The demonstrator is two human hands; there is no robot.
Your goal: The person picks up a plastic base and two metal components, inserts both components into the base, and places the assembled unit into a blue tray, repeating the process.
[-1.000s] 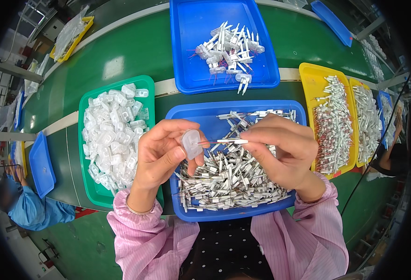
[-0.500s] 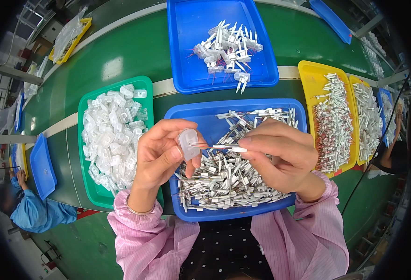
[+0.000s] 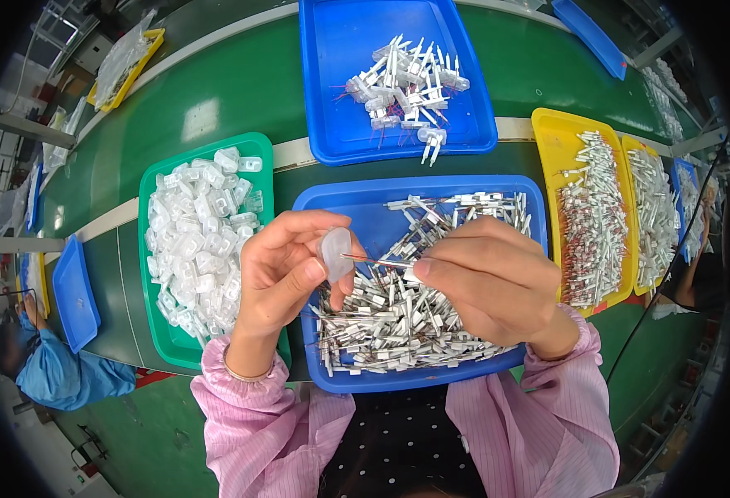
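A crumpled clear plastic bag (image 3: 119, 56) lies in a yellow tray (image 3: 151, 51) at the far left end of the green belt. More clear bags (image 3: 56, 143) sit heaped just off that belt's left edge. No labels, signs or screens show.

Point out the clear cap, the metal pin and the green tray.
clear cap (image 3: 334, 251), head view, its rounded face
metal pin (image 3: 379, 261), head view, mid-shaft between the hands
green tray (image 3: 259, 145), head view, its far rim

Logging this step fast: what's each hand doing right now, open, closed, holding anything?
Left hand: closed on a clear plastic cap.
Right hand: closed, pinching a thin metal-pinned part whose tip points at the cap.
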